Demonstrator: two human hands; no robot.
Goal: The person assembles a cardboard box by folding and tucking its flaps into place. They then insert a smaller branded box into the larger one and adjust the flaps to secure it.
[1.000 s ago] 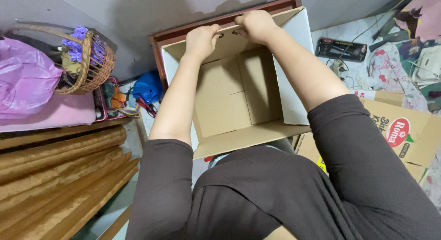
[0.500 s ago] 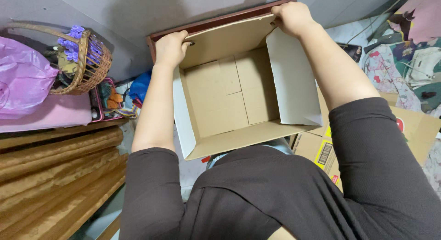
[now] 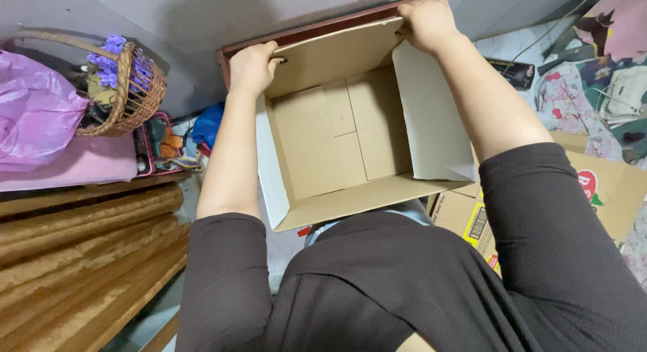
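Opening the box (image 3: 350,133): far flap pulled back, interior empty. Left hand (image 3: 253,67) clamped on far flap's left corner, right hand (image 3: 426,21) gripping its right corner; hands well apart. Box at lap level, far edge just beside red-brown frame (image 3: 317,30) and wall. Next move prob. calls for even grip both corners, no tearing. Room tight: basket (image 3: 128,89) left, flat carton (image 3: 606,190) right; open space only straight up and toward body.
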